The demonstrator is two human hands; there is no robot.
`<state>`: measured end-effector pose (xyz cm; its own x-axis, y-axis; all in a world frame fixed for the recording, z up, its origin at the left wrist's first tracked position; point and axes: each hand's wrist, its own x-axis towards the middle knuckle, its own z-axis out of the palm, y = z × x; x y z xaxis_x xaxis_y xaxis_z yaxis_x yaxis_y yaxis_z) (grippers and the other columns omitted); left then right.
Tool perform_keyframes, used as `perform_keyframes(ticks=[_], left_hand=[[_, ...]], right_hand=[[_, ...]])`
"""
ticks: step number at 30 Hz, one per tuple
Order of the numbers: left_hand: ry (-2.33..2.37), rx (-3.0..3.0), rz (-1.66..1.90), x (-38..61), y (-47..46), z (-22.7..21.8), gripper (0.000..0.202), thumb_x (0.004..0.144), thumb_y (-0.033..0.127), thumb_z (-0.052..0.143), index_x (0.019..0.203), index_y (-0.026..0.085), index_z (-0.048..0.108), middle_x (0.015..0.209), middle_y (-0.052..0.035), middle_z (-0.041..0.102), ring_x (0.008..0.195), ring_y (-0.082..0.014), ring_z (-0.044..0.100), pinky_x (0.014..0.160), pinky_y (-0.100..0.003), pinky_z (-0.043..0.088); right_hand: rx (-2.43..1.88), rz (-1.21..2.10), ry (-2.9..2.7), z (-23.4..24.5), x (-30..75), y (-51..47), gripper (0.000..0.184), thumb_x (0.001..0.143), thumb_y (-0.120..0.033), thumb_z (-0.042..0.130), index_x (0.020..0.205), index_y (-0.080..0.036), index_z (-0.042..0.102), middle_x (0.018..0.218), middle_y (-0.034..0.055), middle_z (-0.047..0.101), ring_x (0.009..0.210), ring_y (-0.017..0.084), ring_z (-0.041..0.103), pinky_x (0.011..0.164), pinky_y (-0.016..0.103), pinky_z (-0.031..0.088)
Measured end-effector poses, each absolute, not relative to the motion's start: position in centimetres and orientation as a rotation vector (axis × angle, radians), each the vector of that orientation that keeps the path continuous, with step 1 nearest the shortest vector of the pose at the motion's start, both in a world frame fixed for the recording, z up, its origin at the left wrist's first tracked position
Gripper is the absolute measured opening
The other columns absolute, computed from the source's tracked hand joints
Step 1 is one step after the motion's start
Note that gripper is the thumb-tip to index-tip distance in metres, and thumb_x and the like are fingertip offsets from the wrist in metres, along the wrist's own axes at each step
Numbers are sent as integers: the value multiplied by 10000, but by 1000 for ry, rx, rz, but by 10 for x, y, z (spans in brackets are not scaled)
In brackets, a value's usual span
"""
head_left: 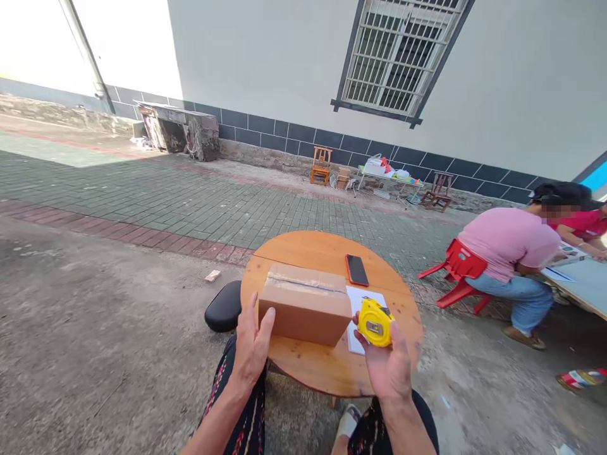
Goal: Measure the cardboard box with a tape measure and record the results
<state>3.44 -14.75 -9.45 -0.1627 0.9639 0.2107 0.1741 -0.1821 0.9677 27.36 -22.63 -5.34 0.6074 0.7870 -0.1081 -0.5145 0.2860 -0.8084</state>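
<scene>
A closed brown cardboard box (306, 319) with clear tape along its top seam rests on the round wooden table (313, 243). At the box's left end is my left hand (253, 341), its fingers stretched out and thumb apart, near the front corner; whether it presses on the cardboard I cannot tell. My right hand (386, 363) is closed around a yellow tape measure (374, 322), held up just right of the box with its belt clip facing me. Partly hidden behind the tape measure lies a white sheet of paper (353, 344). Beyond the paper is a phone (357, 270) with a red edge.
A black rounded seat (224, 308) stands left of the table. To the right, a person in a pink shirt (509, 240) sits on a red plastic chair (459, 262) at another table, beside a second person. A bottle (585, 378) lies on the ground at right.
</scene>
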Motion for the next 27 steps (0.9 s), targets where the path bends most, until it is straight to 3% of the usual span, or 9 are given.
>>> perform_keyframes(ticks=[3,7,9,11,14,18,22,24,27], left_hand=[[1365,1358,1516,27,-171,-78,484,921,494,554,1316,214,567,1364,-109,580,1295,-274,504,1113,-381,371],[1035,1302,1100,35,-211,-56,423,847,577,645,997,184,694,901,-57,701,841,-198,649,760,-272,508],[849,1165,790,44,-228,-58,513,779,643,695,960,163,676,775,-46,689,647,-149,613,559,-221,442],[744,1029,589,51,-240,-68,570,720,697,725,873,156,627,652,-25,651,502,-101,537,451,-186,327],[745,929,442,51,-252,-87,594,663,715,766,728,178,520,533,17,572,420,-72,478,414,-171,283],[747,843,357,43,-257,-99,599,628,689,812,738,195,492,545,10,596,451,-97,549,405,-163,314],[727,810,315,41,-258,-101,585,631,641,843,739,197,478,553,-13,635,475,-110,590,419,-152,339],[738,800,311,41,-258,-105,588,634,640,842,731,195,470,564,-18,643,490,-114,607,439,-152,361],[742,799,293,42,-257,-110,588,631,636,845,735,191,474,583,-29,663,455,-102,585,437,-155,349]], right_hand=[[-905,963,-463,-49,285,-247,492,762,-597,713,1099,-239,727,1018,84,768,894,279,723,745,416,582],[-956,1158,-813,-54,288,-282,619,718,-659,719,1168,-234,715,1133,118,729,956,304,674,783,417,540],[-1033,1289,-1070,-59,281,-297,707,665,-688,743,1197,-224,704,1121,107,717,967,296,647,815,395,507],[-1102,1413,-1277,-65,271,-309,768,608,-691,774,1204,-211,701,1060,85,707,928,272,626,806,361,477],[-1153,1547,-1335,-74,257,-320,770,589,-677,781,1190,-202,704,1004,54,677,841,216,588,743,307,440],[-1128,1634,-1213,-85,252,-326,736,625,-705,750,1144,-185,711,891,28,647,745,160,544,693,271,419],[-1016,1725,-993,-101,252,-329,890,560,-730,804,1257,-206,630,1098,74,639,914,224,612,801,326,479],[-964,1750,-955,-109,252,-331,975,459,-621,910,1292,-229,588,1231,83,599,1047,263,604,900,359,465],[-1015,1738,-1027,-114,252,-332,870,450,-428,957,1219,-232,600,1158,48,618,985,224,607,860,316,457]])
